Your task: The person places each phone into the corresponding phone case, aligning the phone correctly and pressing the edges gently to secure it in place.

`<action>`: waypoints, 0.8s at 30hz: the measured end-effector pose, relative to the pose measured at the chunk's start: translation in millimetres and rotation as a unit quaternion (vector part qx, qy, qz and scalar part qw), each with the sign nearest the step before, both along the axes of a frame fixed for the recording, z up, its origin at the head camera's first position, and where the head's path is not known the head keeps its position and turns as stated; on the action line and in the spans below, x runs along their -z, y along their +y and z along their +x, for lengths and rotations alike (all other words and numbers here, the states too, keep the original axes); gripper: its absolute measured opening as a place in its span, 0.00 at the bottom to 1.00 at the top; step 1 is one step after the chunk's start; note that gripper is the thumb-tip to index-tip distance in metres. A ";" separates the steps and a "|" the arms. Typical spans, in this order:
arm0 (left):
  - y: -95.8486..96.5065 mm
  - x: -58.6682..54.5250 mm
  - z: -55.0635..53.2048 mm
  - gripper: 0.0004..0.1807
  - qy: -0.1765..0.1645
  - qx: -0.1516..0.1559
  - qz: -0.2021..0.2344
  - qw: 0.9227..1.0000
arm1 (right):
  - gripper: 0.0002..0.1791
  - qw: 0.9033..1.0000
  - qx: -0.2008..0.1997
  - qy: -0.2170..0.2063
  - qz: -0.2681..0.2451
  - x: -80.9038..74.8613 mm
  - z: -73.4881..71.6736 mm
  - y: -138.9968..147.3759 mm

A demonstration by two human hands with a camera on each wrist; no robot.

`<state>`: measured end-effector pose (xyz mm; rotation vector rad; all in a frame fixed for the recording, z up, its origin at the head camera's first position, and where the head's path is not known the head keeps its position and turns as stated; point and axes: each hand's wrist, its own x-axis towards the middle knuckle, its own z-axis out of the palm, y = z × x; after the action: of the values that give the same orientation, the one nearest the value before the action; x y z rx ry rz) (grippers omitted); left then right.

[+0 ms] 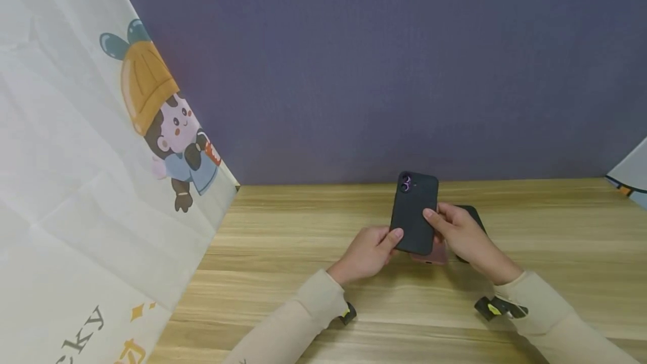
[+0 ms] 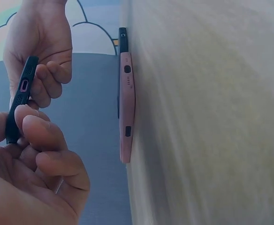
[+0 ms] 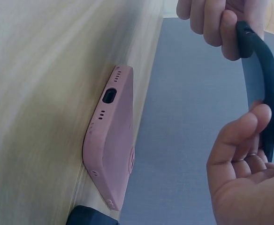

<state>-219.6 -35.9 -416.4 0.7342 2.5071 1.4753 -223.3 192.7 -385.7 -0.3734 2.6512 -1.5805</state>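
A phone in a black case [image 1: 415, 201] is held up above the table, its back with two purple-rimmed lenses facing the head camera. My left hand [image 1: 370, 253] grips its lower left corner, thumb on the back. From the right, my right hand [image 1: 462, 233] pinches the lower right edge, thumb also on the back. In the left wrist view the bottom edge shows a pink-lined port. Below it, a pink-cased phone [image 3: 111, 133] lies on the table, mostly covered in the head view.
Another black phone-shaped item [image 1: 474, 219] lies on the wooden table [image 1: 313, 206], partly behind my right hand. A dark blue-grey panel [image 1: 379, 72] rises at the table's back edge. A white printed sheet [image 1: 76, 156] stands along the left.
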 end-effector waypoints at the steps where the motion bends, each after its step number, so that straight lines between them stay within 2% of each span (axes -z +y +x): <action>1: 0.1 0.4 0.0 0.28 -0.003 0.001 0.003 1.000 | 0.28 1.000 -0.001 0.000 -0.001 -0.1 0.2 0.1; 11: 0.3 2.7 -0.2 0.29 -0.041 0.019 0.059 0.997 | 0.26 1.000 -0.009 0.003 -0.002 -2.3 0.7 0.9; 17: 0.0 2.3 -0.3 0.28 -0.048 0.035 0.089 0.994 | 0.26 1.000 -0.016 0.002 -0.007 -1.0 -0.6 2.2; 24: 0.0 1.6 0.5 0.27 -0.061 0.043 0.103 0.992 | 0.26 1.000 -0.022 0.001 -0.005 -0.7 -1.3 3.6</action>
<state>-219.1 -36.0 -418.0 0.7473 2.2293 1.7117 -224.6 196.3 -384.9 -0.4295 2.6184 -1.5828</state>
